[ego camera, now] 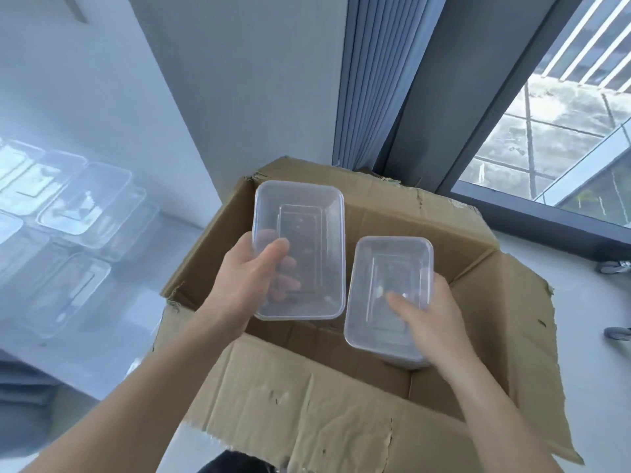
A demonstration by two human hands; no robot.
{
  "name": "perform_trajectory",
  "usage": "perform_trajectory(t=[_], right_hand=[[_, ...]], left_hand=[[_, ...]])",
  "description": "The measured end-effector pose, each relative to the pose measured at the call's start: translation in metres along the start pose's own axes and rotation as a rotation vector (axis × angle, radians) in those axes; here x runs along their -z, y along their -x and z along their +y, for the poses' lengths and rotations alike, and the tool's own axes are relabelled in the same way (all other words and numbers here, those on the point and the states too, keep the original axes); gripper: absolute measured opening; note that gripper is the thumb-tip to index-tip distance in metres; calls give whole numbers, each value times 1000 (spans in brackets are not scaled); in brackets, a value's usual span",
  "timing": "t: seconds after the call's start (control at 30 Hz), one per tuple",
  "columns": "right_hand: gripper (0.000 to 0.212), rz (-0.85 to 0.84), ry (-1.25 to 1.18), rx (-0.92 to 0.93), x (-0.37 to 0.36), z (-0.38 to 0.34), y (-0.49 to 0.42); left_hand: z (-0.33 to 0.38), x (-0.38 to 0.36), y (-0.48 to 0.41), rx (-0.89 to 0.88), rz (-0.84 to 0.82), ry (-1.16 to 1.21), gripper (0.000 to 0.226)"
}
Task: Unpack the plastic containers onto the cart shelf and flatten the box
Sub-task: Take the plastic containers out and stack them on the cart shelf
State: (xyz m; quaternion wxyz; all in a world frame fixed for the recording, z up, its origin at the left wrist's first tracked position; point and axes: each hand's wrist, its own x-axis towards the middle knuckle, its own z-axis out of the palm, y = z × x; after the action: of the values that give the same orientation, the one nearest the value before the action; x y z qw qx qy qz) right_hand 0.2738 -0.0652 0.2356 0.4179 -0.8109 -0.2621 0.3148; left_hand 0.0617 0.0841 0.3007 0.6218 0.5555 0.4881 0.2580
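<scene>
Left grip (249, 285) clasping, right grip (433, 322) clasping

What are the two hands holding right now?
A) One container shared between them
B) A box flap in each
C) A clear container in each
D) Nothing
C: the left hand grips one clear container, the right hand a second container, over the cardboard box.

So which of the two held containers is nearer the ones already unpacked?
The container in the left hand, at the left of the box; the other container, in the right hand, is toward the window.
</scene>
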Motion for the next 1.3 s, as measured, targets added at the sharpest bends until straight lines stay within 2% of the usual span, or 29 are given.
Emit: perform_trajectory(t=[0.17,0.3,0.43,0.57,0.77,0.93,1.1,1.3], right_hand=[[43,-39,-76,161,-19,-52,44],[39,-96,-113,252,-51,-87,84],[41,-177,-99,336,-97,-114,133],[30,-281,-114,378,-147,-136,192],[50,-427,-197,434,-218,-148,250],[62,-480,-187,478,-257,-163,268],[71,-520,-165,504,-275,-178,262],[69,-534,-149,505,-292,-190,240]], left_hand=[[5,52,29,-37,113,75,35],[3,103,64,-65,172,146,52],[-11,172,114,-98,249,139,34],[-36,250,173,-85,363,146,36],[-76,338,243,-39,510,246,42],[-81,370,268,-41,602,277,25],[-78,377,265,-43,625,246,20],[-64,387,241,-34,651,214,17]])
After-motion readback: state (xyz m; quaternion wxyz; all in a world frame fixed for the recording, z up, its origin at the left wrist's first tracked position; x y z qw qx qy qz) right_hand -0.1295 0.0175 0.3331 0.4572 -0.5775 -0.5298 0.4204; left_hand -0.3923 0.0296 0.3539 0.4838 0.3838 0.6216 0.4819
